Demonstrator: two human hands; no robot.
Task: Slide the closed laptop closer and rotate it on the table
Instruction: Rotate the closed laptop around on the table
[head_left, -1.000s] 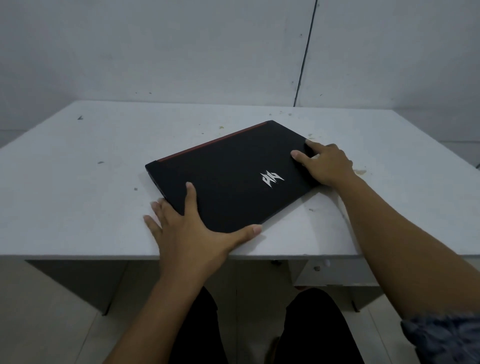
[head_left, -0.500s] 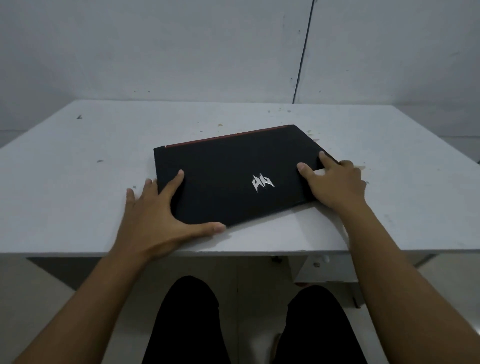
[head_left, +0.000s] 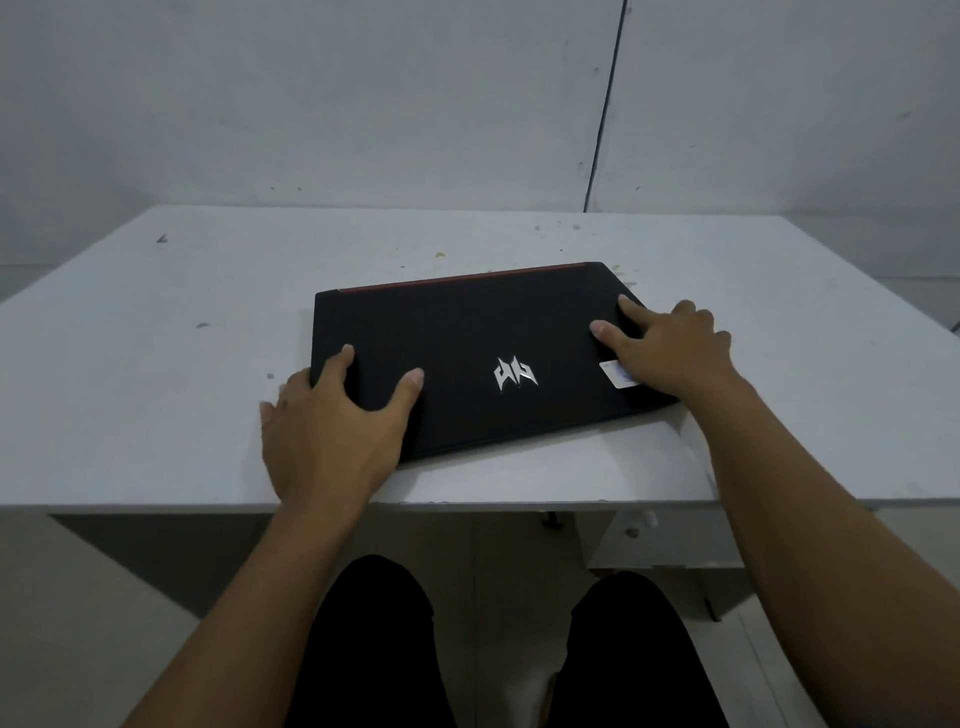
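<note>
A closed black laptop (head_left: 467, 338) with a silver logo and a red strip along its far edge lies flat on the white table (head_left: 156, 405), close to the front edge and only slightly skewed. My left hand (head_left: 332, 431) presses on its near left corner, thumb and forefinger spread on the lid and the other fingers off the side. My right hand (head_left: 670, 353) rests on the right end of the lid, fingers spread, partly covering a small white sticker (head_left: 615, 374).
The table's front edge runs just below the laptop, with my legs (head_left: 374, 649) in dark trousers under it. A grey wall (head_left: 363, 104) stands behind the table. Small specks and stains dot the tabletop.
The laptop has turned clockwise, from a strong diagonal to nearly square with the table edge. My left hand shifted left along its near corner; my right hand followed the right end.
</note>
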